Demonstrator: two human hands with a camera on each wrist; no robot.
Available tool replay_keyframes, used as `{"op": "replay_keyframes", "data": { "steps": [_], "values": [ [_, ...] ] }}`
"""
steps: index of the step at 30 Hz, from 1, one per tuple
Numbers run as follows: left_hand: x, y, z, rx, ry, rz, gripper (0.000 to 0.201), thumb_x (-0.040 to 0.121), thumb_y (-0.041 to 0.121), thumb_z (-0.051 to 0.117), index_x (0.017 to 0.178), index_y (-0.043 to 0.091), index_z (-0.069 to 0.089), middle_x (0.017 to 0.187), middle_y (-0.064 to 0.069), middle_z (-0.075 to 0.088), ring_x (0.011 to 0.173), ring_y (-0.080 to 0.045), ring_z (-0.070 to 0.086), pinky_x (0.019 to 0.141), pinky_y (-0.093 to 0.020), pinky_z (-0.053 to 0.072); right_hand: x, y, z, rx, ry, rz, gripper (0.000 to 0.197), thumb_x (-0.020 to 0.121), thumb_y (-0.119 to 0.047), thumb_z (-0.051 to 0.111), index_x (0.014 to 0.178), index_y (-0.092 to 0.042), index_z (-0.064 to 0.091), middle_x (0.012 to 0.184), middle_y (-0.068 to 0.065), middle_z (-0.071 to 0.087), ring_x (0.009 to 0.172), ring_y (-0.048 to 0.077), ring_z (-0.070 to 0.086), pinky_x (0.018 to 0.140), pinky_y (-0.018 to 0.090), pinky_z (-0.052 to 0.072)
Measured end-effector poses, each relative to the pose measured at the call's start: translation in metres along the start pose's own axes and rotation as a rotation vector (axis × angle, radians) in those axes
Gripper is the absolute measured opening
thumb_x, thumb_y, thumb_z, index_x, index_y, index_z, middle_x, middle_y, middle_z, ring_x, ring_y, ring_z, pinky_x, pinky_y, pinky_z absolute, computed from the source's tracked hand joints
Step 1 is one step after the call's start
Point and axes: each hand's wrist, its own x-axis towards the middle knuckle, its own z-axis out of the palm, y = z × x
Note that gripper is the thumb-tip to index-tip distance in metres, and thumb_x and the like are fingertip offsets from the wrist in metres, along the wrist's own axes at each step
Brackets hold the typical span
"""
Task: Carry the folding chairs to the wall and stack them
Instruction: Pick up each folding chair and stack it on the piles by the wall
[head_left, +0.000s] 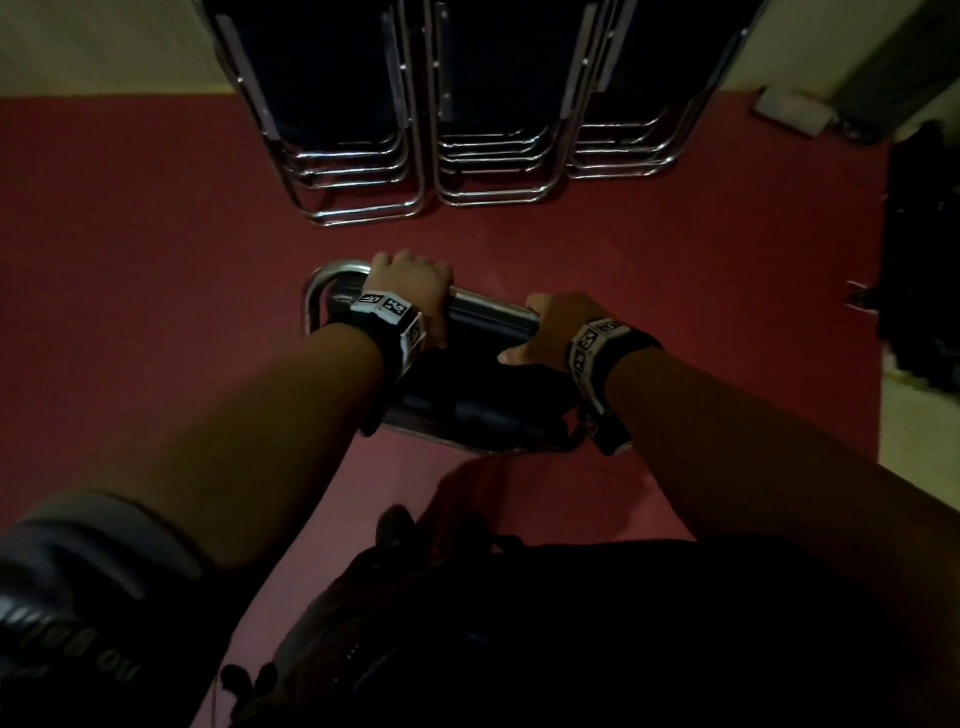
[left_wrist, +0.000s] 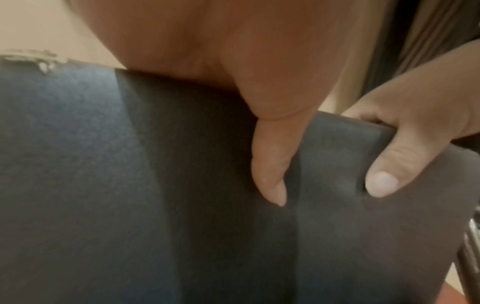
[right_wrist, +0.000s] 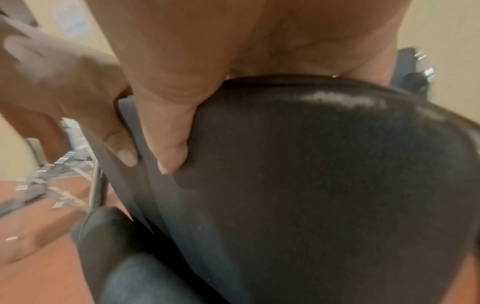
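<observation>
I hold one folding chair (head_left: 488, 332), with a chrome tube frame and a dark padded back, by its top edge over the red floor. My left hand (head_left: 410, 291) grips the left part of the top rail and my right hand (head_left: 550, 327) grips the right part. In the left wrist view my left hand (left_wrist: 270, 144) has its thumb pressed on the dark backrest (left_wrist: 130, 185), with the fingers hidden behind it. In the right wrist view my right hand (right_wrist: 168, 133) clamps the same backrest (right_wrist: 311, 185) likewise. Stacked folded chairs (head_left: 493, 145) lean on the wall ahead.
The stacks stand in three groups, left (head_left: 353, 156), middle and right (head_left: 623, 130), against the cream wall (head_left: 104, 41). A white object (head_left: 789, 109) lies at the back right and a dark pile (head_left: 919, 260) lines the right edge. Bare red floor (head_left: 156, 260) lies to the left.
</observation>
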Motion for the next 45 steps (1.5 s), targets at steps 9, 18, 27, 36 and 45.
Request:
{"op": "replay_keyframes", "data": {
  "steps": [9, 18, 27, 36, 45],
  "values": [
    [0.109, -0.033, -0.017, -0.023, 0.014, 0.063, 0.063, 0.063, 0.048, 0.081, 0.116, 0.022, 0.061, 0.119, -0.005, 0.065, 0.113, -0.032, 0.057, 0.098, -0.045, 0.039, 0.086, -0.007, -0.051, -0.006, 0.040, 0.055, 0.066, 0.063, -0.069, 0.088, 0.113, -0.033, 0.064, 0.113, -0.003, 0.068, 0.096, 0.020, 0.063, 0.084, 0.035, 0.056],
    [0.181, -0.121, -0.031, -0.102, -0.089, -0.033, 0.074, 0.063, 0.062, 0.088, 0.118, 0.023, 0.057, 0.127, -0.005, 0.063, 0.123, -0.034, 0.055, 0.103, -0.049, 0.039, 0.184, -0.079, -0.112, -0.046, -0.053, 0.016, 0.062, 0.070, -0.059, 0.090, 0.119, -0.028, 0.065, 0.116, -0.004, 0.068, 0.112, 0.025, 0.065, 0.089, 0.033, 0.051],
    [0.243, -0.109, -0.051, -0.096, -0.234, -0.128, 0.080, 0.060, 0.061, 0.090, 0.125, 0.027, 0.058, 0.132, -0.003, 0.063, 0.127, -0.033, 0.054, 0.106, -0.049, 0.040, 0.247, -0.050, -0.139, 0.022, -0.106, -0.026, 0.108, 0.075, -0.061, 0.087, 0.163, -0.028, 0.034, 0.166, 0.000, 0.038, 0.146, 0.028, 0.046, 0.105, 0.031, 0.043],
    [0.359, -0.005, -0.106, -0.012, -0.354, -0.166, 0.077, 0.057, 0.056, 0.093, 0.119, 0.026, 0.062, 0.129, -0.006, 0.064, 0.123, -0.035, 0.058, 0.099, -0.045, 0.046, 0.292, 0.065, -0.209, -0.020, -0.134, -0.092, 0.088, 0.065, -0.076, 0.082, 0.134, -0.025, 0.062, 0.135, -0.002, 0.064, 0.118, 0.023, 0.062, 0.091, 0.030, 0.051],
    [0.500, 0.166, -0.204, 0.086, -0.182, 0.045, 0.078, 0.057, 0.061, 0.090, 0.122, 0.027, 0.062, 0.125, -0.004, 0.066, 0.119, -0.032, 0.059, 0.098, -0.044, 0.045, 0.307, 0.258, -0.345, 0.119, -0.037, 0.027, 0.081, 0.065, -0.068, 0.088, 0.129, -0.023, 0.066, 0.128, -0.001, 0.069, 0.109, 0.020, 0.066, 0.085, 0.027, 0.050]
  ]
}}
